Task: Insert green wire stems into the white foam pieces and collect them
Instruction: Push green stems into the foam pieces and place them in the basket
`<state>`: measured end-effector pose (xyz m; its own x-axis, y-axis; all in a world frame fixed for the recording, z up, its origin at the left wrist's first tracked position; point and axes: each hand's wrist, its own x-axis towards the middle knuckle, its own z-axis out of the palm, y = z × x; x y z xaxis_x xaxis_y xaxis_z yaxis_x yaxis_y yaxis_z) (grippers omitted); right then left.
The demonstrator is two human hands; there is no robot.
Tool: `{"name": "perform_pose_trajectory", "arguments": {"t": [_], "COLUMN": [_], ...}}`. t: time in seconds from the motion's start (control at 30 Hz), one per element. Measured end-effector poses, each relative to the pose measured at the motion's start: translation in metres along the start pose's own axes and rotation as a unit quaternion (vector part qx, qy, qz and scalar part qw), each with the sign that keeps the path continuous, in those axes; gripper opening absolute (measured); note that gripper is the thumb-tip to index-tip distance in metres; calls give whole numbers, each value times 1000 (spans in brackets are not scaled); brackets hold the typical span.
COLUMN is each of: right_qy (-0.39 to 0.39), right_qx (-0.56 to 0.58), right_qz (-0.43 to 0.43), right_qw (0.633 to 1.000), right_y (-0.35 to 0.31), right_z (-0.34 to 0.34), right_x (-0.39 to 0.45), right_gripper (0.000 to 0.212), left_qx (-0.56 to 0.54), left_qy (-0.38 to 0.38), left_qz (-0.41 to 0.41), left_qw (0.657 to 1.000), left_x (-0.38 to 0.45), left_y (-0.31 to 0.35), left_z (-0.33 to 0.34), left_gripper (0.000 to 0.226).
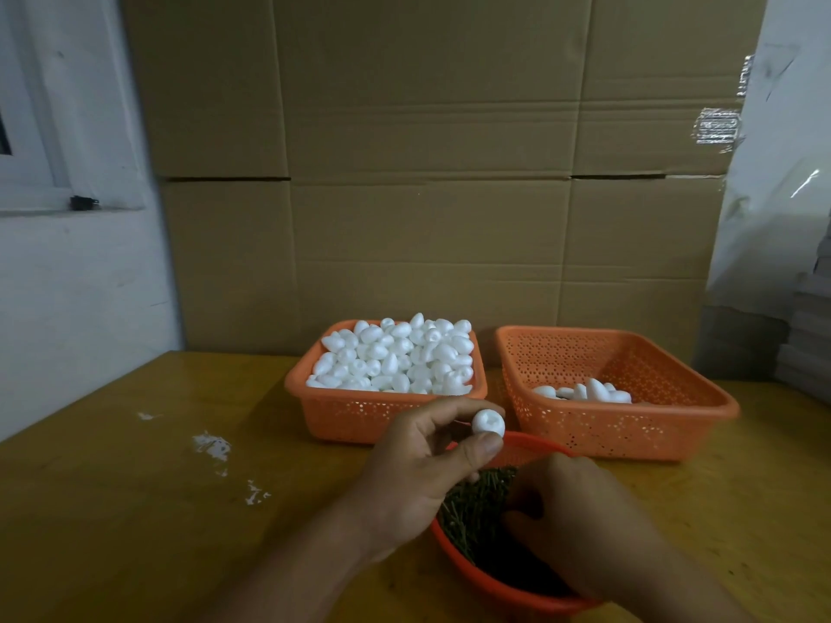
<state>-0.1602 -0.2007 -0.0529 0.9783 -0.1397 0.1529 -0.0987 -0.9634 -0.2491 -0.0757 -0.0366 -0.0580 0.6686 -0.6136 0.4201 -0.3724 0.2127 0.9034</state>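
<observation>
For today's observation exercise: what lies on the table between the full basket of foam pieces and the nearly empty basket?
In the head view, only a narrow strip of bare wooden table separates the full basket from the nearly empty basket; nothing sits in that gap.

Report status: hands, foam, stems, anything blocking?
Left hand pinches one foam piece. Right hand down in the stem bowl, grip hidden. No stem inserted yet. Nothing blocking.

Dim yellow wooden table (112, 510), stacked cardboard boxes (427, 173), white wall (81, 299).
</observation>
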Motion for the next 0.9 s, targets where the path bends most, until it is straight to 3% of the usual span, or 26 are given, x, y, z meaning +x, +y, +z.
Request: {"name": "perform_pose_trajectory", "arguments": {"t": [0.17, 0.3, 0.47, 0.6, 0.67, 0.8, 0.9], "right_qy": [94, 166, 143, 99, 94, 120, 130], "right_qx": [60, 181, 401, 556, 600, 626, 653], "right_qz": [-22, -41, -23, -16, -26, -32, -30], "right_qw": [994, 969, 904, 825, 794, 770, 745], "right_y": [2, 1, -3, -8, -10, -15, -17], "right_z": [-3, -9, -15, -17, -18, -17, -16], "right_x": [-2, -6, -9, -10, -10, -9, -9], "right_gripper": [8, 10, 13, 8, 4, 26, 23], "left_qx": [-24, -76, -108, -123, -122, -137, -151], "left_qy": [30, 54, 67, 63, 57, 49, 47], "left_qz": [-4, -21, -52, -68, -72, -82, -91], "left_qw": [999, 995, 991, 988, 988, 986, 983], "left_x": [1, 1, 2, 1, 1, 1, 0], "left_y": [-1, 0, 3, 4, 4, 4, 4], "left_z": [1, -1, -2, -1, 0, 0, 0], "left_gripper": [31, 28, 11, 28, 31, 36, 38]}}
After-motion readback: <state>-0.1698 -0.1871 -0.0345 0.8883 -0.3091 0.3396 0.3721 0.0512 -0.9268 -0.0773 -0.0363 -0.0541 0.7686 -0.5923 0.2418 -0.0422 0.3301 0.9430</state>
